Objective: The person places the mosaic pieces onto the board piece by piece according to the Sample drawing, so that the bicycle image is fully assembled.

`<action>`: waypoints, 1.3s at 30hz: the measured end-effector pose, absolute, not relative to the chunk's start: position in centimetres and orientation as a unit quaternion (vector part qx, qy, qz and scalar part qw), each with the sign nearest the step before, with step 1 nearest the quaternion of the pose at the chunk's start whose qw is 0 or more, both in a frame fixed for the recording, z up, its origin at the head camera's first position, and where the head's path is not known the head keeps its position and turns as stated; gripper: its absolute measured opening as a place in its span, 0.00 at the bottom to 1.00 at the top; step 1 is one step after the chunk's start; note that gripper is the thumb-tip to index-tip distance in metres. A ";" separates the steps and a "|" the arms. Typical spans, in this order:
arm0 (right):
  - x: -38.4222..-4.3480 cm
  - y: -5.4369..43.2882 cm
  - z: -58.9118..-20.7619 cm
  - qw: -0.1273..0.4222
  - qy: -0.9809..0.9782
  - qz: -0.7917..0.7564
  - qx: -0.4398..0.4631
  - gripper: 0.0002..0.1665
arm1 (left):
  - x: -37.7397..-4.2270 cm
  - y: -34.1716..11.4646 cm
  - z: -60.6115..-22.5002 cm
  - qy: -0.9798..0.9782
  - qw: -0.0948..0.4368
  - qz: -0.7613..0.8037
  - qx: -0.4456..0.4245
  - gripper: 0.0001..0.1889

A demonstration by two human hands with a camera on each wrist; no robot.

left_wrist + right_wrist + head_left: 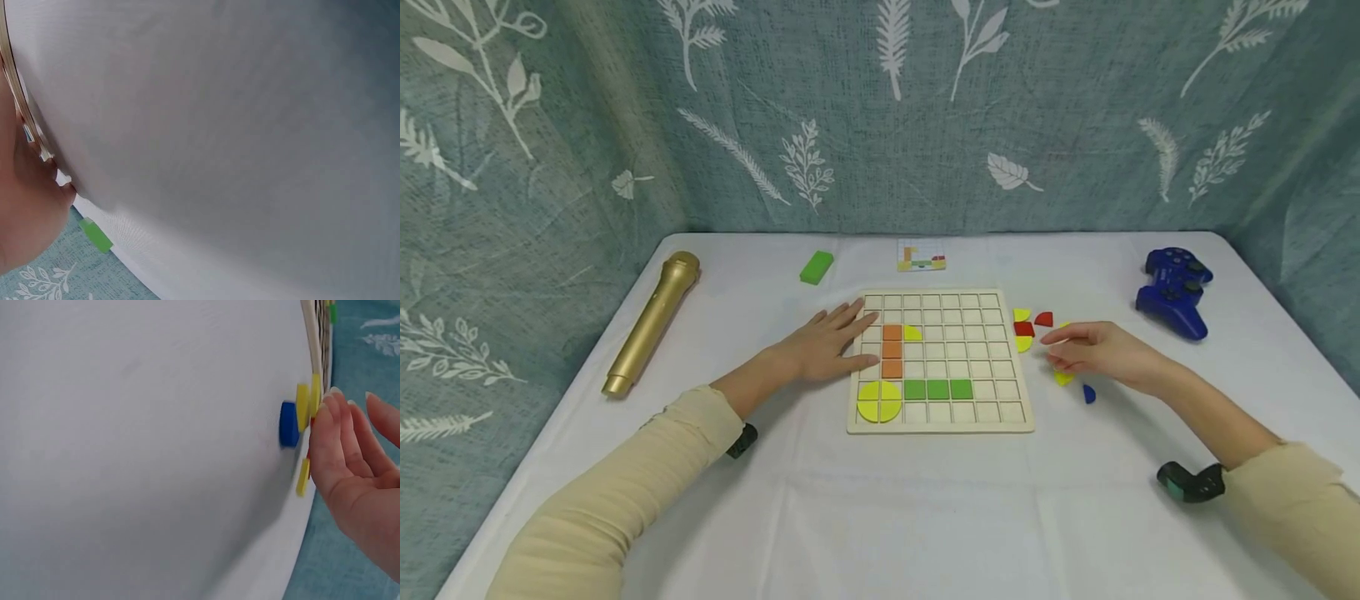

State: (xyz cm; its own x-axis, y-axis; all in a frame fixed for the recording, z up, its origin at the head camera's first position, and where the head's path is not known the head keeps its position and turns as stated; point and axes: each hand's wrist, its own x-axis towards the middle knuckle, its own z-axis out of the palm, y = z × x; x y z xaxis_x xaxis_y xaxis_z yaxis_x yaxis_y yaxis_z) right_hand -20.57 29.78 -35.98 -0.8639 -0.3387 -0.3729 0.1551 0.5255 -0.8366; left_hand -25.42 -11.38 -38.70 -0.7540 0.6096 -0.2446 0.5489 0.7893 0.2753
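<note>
My left hand lies flat with fingers spread on the left edge of a wooden grid board. Set in the board are orange squares, a yellow quarter-circle, a row of green squares and a yellow disc of quarter pieces. Off the board's right side, my right hand hovers with loosely bent fingers and no piece seen between them. Around it lie red pieces, yellow pieces and a blue half-round piece; the hand partly hides some of them.
Behind the board lies a small printed card, with a green block to its left. A gold microphone lies at the table's left, and a blue game controller at the right. A patterned curtain hangs behind.
</note>
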 end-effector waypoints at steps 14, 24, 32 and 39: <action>-18.5 32.9 -36.8 0.204 0.879 -0.402 -0.152 0.26 | -25.5 -11.4 -38.7 0.932 0.163 0.088 0.311 0.42; -17.6 33.4 -37.6 0.154 0.880 -0.395 -0.212 0.22 | -25.4 -11.3 -38.6 0.931 0.162 0.095 0.313 0.41; -17.6 33.3 -37.8 0.147 0.885 -0.389 -0.210 0.23 | -25.3 -11.3 -38.7 0.930 0.163 0.095 0.314 0.41; -17.6 33.2 -37.4 0.120 0.903 -0.367 -0.186 0.19 | -25.4 -11.4 -38.7 0.930 0.162 0.095 0.316 0.41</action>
